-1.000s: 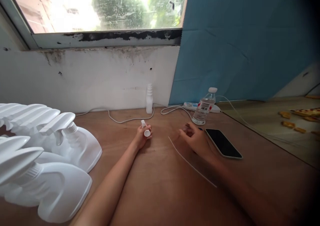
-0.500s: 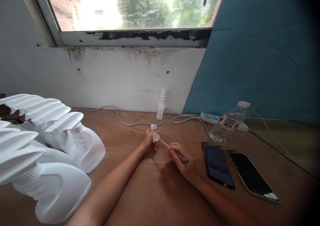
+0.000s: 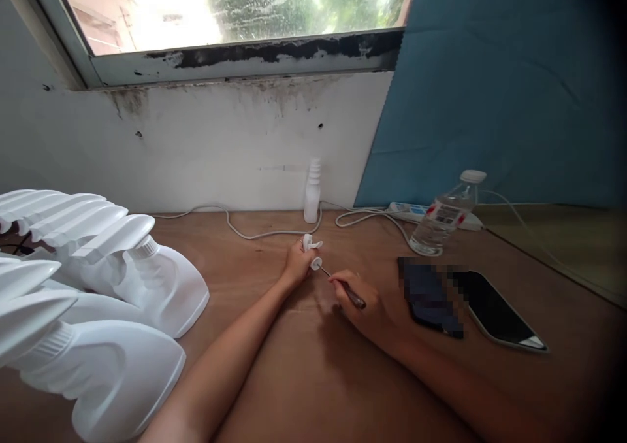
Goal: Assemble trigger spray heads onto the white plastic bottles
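Observation:
My left hand is closed round a small white spray nozzle head, its round cap end facing right. My right hand pinches a thin clear dip tube, whose far end meets the nozzle's cap. Both hands hover just above the brown wooden table, near its middle.
Several white trigger spray bottles lie in rows at the left. A small white bottle stands by the wall, with white cables and a power strip. A water bottle and phones lie at the right.
My right hand picked up the thin tube from the table and brought its end to the nozzle in my left hand. The camera view shifted; a second, blurred phone came into view.

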### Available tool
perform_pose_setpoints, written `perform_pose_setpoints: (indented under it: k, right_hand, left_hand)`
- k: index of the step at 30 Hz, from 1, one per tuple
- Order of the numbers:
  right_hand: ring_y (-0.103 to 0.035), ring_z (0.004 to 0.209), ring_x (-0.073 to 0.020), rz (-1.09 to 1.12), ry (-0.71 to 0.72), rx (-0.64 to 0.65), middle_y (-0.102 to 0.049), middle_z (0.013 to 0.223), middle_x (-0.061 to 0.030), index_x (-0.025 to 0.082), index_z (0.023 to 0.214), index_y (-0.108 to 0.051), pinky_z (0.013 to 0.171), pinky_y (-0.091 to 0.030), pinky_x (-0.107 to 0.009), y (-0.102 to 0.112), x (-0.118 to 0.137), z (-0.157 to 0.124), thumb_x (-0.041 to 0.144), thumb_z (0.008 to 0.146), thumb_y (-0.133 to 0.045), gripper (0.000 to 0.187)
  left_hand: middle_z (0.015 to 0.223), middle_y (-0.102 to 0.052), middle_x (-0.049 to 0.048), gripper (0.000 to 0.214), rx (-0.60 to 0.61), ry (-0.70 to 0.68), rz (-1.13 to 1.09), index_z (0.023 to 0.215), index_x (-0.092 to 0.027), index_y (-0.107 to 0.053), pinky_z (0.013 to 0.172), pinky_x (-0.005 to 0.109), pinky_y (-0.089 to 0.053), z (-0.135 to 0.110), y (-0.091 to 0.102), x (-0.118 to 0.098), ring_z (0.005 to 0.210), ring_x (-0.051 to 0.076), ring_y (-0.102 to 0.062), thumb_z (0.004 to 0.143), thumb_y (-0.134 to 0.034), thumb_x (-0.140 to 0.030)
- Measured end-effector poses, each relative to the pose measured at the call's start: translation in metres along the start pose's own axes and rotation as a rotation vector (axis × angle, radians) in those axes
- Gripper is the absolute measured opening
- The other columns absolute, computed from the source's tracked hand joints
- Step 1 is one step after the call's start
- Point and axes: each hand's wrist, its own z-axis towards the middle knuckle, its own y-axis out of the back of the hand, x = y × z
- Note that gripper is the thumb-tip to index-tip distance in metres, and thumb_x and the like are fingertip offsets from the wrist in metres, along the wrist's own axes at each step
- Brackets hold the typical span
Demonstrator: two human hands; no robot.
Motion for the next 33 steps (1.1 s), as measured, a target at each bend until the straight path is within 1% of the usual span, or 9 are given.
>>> perform_pose_setpoints:
  k: [6,8,12,15,18,24,27,31,33]
  right_hand:
    - [-0.059,0.073,-0.0156,-0.045,0.069,0.088,-0.062,0.08,-0.0044,0.02,0.094,-0.058,0.071,-0.045,-0.027,-0.002,0.008,0.003,0.02,0.093,-0.041,0.017]
    - [-0.059,0.075,-0.0157,-0.004,0.059,0.096,-0.062,0.082,-0.0049,0.02,0.096,-0.058,0.072,-0.046,-0.028,-0.002,0.008,0.004,0.02,0.094,-0.04,0.018]
    - [-0.061,0.08,-0.0162,0.128,0.031,0.14,-0.062,0.087,-0.0055,0.021,0.102,-0.06,0.075,-0.047,-0.029,0.0,0.005,0.007,0.023,0.095,-0.041,0.021]
    - [-0.061,0.079,-0.0164,0.199,0.005,0.116,-0.063,0.084,-0.0049,0.022,0.101,-0.061,0.076,-0.047,-0.029,0.003,0.005,0.007,0.025,0.096,-0.04,0.022]
    - [-0.061,0.077,-0.0165,0.217,-0.008,0.093,-0.063,0.081,-0.0042,0.022,0.099,-0.062,0.075,-0.047,-0.03,0.004,0.006,0.005,0.026,0.096,-0.04,0.023]
    - [-0.061,0.076,-0.0162,0.218,0.017,0.087,-0.064,0.081,-0.0041,0.022,0.103,-0.063,0.074,-0.047,-0.029,0.003,0.005,0.001,0.026,0.095,-0.044,0.021]
    - [-0.062,0.075,-0.017,0.268,-0.088,0.057,-0.065,0.079,-0.004,0.022,0.1,-0.065,0.074,-0.048,-0.03,0.003,0.008,0.001,0.031,0.094,-0.046,0.022]
    - [-0.061,0.069,-0.0165,0.475,-0.304,-0.023,-0.066,0.072,-0.0022,0.021,0.095,-0.065,0.068,-0.048,-0.028,0.001,0.016,0.003,0.036,0.094,-0.046,0.024]
    - [-0.062,0.07,-0.0164,0.534,-0.333,-0.025,-0.067,0.074,-0.0023,0.021,0.096,-0.064,0.068,-0.049,-0.028,-0.001,0.017,0.003,0.036,0.094,-0.047,0.023]
  left_hand:
    - [0.045,-0.04,-0.0099,0.024,-0.03,-0.009,0.017,0.075,-0.019,-0.043,0.036,0.018,-0.019,-0.002,-0.001,-0.001,0.032,0.003,-0.03,0.071,-0.064,-0.03]
    - [0.045,-0.04,-0.01,0.026,-0.029,-0.01,-0.012,0.074,-0.018,-0.043,0.037,0.017,-0.019,-0.001,-0.001,-0.002,0.033,0.003,-0.029,0.07,-0.066,-0.03]
    - [0.041,-0.038,-0.0107,0.035,0.014,0.086,-0.101,0.075,-0.021,-0.04,0.034,0.018,-0.012,0.0,0.003,-0.006,0.028,0.004,-0.026,0.068,-0.069,-0.037]
    - [0.039,-0.037,-0.0108,0.041,0.076,0.126,-0.126,0.075,-0.021,-0.039,0.033,0.018,-0.009,-0.001,0.007,-0.007,0.026,0.004,-0.023,0.064,-0.073,-0.041]
    - [0.039,-0.036,-0.0109,0.044,0.119,0.155,-0.118,0.075,-0.021,-0.039,0.034,0.018,-0.008,-0.003,0.007,-0.01,0.026,0.003,-0.023,0.06,-0.075,-0.041]
    - [0.039,-0.036,-0.0106,0.046,0.139,0.187,-0.094,0.076,-0.021,-0.039,0.035,0.018,-0.006,-0.005,0.007,-0.012,0.025,0.003,-0.022,0.058,-0.075,-0.041]
    - [0.039,-0.036,-0.0098,0.043,0.179,0.197,-0.07,0.075,-0.02,-0.04,0.034,0.018,-0.005,-0.005,0.008,-0.012,0.025,0.003,-0.022,0.058,-0.076,-0.039]
    - [0.037,-0.034,-0.0096,0.041,0.253,0.226,-0.086,0.072,-0.021,-0.039,0.032,0.019,-0.005,-0.003,0.011,-0.012,0.024,0.003,-0.021,0.057,-0.074,-0.037]
    - [0.036,-0.034,-0.01,0.042,0.24,0.237,-0.113,0.073,-0.021,-0.038,0.032,0.018,-0.005,-0.002,0.013,-0.012,0.023,0.004,-0.021,0.057,-0.073,-0.037]
